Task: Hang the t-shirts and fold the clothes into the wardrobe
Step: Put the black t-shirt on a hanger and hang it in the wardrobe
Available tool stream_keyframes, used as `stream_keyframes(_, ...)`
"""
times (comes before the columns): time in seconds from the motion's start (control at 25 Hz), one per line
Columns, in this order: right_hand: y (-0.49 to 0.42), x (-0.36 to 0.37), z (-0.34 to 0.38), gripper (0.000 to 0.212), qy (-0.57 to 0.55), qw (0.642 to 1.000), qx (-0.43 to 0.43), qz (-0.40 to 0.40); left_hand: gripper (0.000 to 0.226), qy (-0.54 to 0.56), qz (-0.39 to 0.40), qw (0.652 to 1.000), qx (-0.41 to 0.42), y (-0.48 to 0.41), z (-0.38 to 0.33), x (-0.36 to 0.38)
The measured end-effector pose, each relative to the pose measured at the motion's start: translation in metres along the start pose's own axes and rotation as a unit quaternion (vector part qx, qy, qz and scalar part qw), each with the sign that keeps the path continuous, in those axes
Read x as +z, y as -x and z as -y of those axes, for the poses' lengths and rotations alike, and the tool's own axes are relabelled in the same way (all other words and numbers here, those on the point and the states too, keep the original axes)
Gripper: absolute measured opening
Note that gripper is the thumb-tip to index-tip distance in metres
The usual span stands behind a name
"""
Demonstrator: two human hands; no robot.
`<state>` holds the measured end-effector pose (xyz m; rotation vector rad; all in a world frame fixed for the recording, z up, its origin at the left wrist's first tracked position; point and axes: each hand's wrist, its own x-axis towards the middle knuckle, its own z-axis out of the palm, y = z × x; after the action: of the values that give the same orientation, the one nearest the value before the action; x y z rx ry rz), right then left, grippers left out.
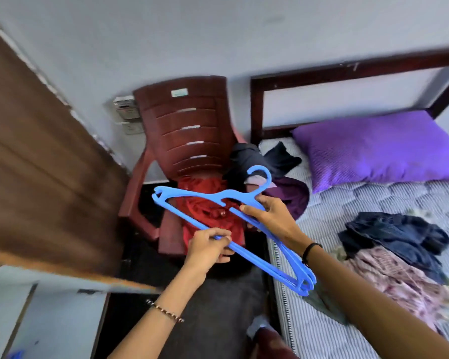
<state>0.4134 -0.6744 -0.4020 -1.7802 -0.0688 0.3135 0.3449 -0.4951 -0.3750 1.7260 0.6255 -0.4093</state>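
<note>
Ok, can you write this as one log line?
left hand: pinches blue hangers | right hand: grips blue hangers | red garment: on chair

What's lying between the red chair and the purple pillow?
In the head view, a heap of dark clothes lies between the chair and the pillow.

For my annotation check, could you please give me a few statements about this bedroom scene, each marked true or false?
1. The left hand and right hand both hold the blue hangers. True.
2. The red garment lies on the bed. False: it lies on the chair seat.
3. The pillow is purple. True.
4. A shirt hangs on the blue hangers. False: they are bare.
</note>
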Motion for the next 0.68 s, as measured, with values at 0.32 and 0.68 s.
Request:
stream_keyframes(0.32, -0.067, -0.125, -0.095, 0.038, 0.177, 0.963, 0.072, -0.192, 0.012, -0.095, 0.068, 0.993, 0.003, -0.13, -0.051, 0.152)
stream_keyframes(0.68, -0.081, -0.2, -0.202, 0.045, 0.228, 0.925, 0.171, -0.25, 0.017, -0.221, 0.157, 0.962, 0.024, -0.222, -0.04, 0.277)
